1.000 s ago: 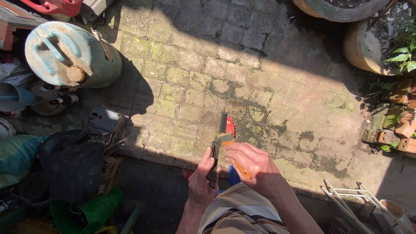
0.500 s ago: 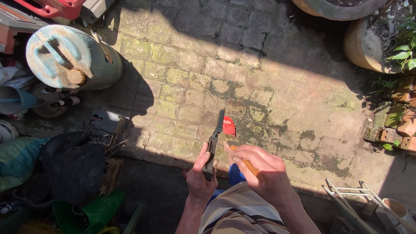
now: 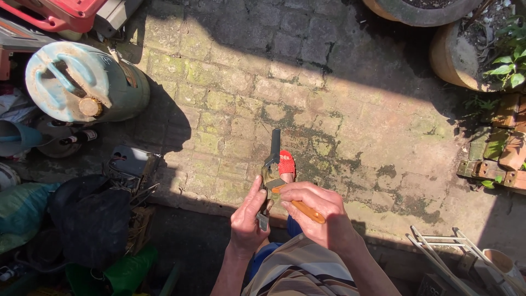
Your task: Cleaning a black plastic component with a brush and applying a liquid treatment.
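Observation:
My left hand (image 3: pixel 247 216) grips a long dark metal tool (image 3: pixel 272 154) that stands upright in front of me, its top end pointing away. My right hand (image 3: pixel 318 211) holds an orange-handled tool (image 3: pixel 307 211) and presses its tip against the middle of the metal tool. Just behind the tool I see a red slipper (image 3: pixel 286 163) on my foot, resting on the brick paving.
A pale blue gas cylinder (image 3: pixel 82 87) lies at the left beside red plastic items (image 3: pixel 55 13). Dark bags and clutter (image 3: pixel 87 219) fill the lower left. Clay plant pots (image 3: pixel 466 55) stand at the upper right, white metal racks (image 3: pixel 449 252) at the lower right.
My right hand has shifted left onto the metal tool, bringing the orange handle against it. The left hand has kept its grip, and the tool stands a little more upright.

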